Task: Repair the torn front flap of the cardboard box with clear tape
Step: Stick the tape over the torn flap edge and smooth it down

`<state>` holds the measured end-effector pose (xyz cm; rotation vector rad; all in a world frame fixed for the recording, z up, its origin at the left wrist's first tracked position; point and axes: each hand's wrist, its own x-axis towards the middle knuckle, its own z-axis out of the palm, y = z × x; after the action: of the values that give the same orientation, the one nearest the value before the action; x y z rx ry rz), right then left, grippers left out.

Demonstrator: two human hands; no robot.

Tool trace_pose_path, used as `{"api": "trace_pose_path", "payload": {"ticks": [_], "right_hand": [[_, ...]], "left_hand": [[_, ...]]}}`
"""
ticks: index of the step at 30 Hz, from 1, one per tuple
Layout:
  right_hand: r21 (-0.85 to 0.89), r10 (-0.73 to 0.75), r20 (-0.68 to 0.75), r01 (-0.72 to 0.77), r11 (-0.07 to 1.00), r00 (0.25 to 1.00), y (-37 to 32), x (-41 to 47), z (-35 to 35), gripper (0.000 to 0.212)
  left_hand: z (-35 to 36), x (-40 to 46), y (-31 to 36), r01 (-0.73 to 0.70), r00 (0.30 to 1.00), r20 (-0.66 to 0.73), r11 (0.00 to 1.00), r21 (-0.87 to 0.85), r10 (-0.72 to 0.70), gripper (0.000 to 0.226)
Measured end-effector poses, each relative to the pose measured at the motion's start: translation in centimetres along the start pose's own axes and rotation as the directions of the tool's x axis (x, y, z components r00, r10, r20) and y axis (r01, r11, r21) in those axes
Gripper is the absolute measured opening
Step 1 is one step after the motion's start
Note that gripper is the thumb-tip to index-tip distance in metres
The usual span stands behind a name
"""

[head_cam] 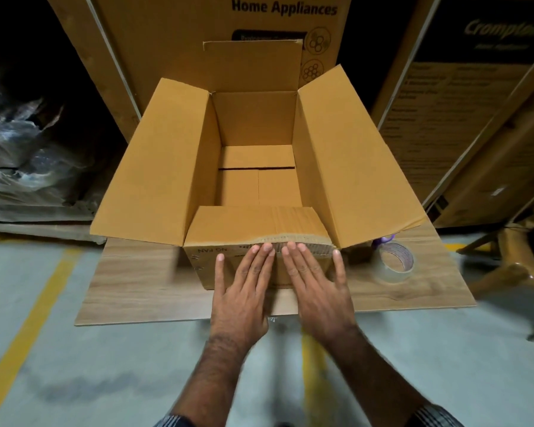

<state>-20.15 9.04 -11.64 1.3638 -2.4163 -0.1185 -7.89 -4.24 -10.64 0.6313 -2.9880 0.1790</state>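
an open cardboard box (256,155) is set on a wood-grain board (142,285) laid on a grey floor (105,365) marked with yellow lines. its front flap (253,224) is folded inward at the near edge, and a ragged, torn strip is seen along the fold at the flap's right half. the left hand (244,291) and the right hand (315,288) are laid flat, side by side, against the box's near wall, fingers straight and spread, fingertips reaching the torn fold; nothing is gripped by either. a glossy film seems to lie under the palms, though this cannot be told for sure. the two side flaps are splayed outward and the far flap stands upright. a roll of clear tape (395,261) is rested on the board just right of the box. large printed cartons (198,26) are stacked behind.
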Motion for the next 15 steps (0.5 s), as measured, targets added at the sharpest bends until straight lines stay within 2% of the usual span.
{"api": "trace_pose_path", "payload": {"ticks": [6,11,15], "right_hand": [[-0.027,0.098,0.01,-0.098,0.995,0.995,3.4,-2.0,0.5,0.099],[0.035,0.112,-0.009,-0.111,0.993,0.994,2.7,-2.7,0.0,0.101],[0.046,0.108,-0.002,-0.108,0.993,0.994,1.6,-3.0,0.5,0.099]], "left_hand": [[-0.4,-0.1,-0.5,-0.011,1.0,0.021,0.999,0.044,0.01,0.13],[-1.1,-1.5,1.6,0.015,1.0,-0.009,0.999,-0.036,-0.016,0.127],[-1.6,-0.8,4.8,-0.165,0.977,-0.144,0.984,-0.068,0.154,0.107]]}}
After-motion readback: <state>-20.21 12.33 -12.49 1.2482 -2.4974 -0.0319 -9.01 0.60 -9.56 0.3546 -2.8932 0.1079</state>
